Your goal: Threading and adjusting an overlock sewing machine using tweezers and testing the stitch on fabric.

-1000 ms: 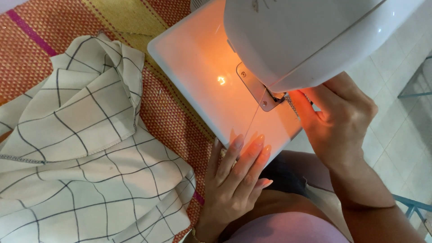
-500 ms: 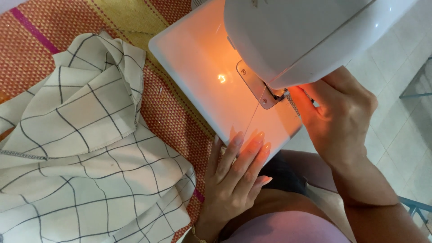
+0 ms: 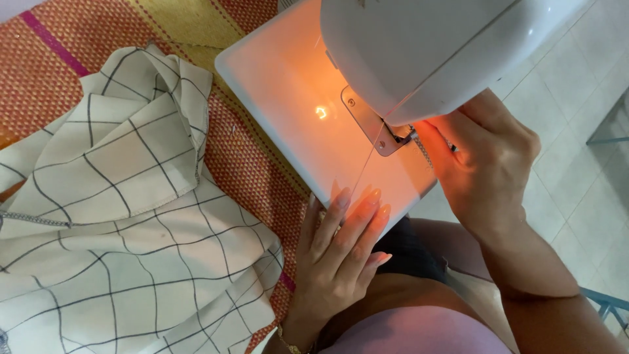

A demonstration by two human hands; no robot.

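Note:
A white sewing machine point(image 3: 419, 52) stands on a woven mat, its lamp casting an orange glow on the flat bed point(image 3: 288, 105). My left hand point(image 3: 341, 242) lies flat at the bed's near edge, fingers together, with a thin thread point(image 3: 364, 164) running from the needle area to the fingertips. My right hand point(image 3: 485, 164) is curled by the needle plate point(image 3: 373, 124) under the machine head, fingertips pinched at the needle area. What it pinches is hidden.
A cream cloth with a dark grid pattern point(image 3: 118, 223) lies bunched on the red and yellow woven mat point(image 3: 59, 72) to the left. Pale floor tiles point(image 3: 576, 98) show to the right. My knees sit below the machine.
The view has shifted slightly; the hands stay in nearly the same places at the machine. My right hand has edged a little closer to the needle.

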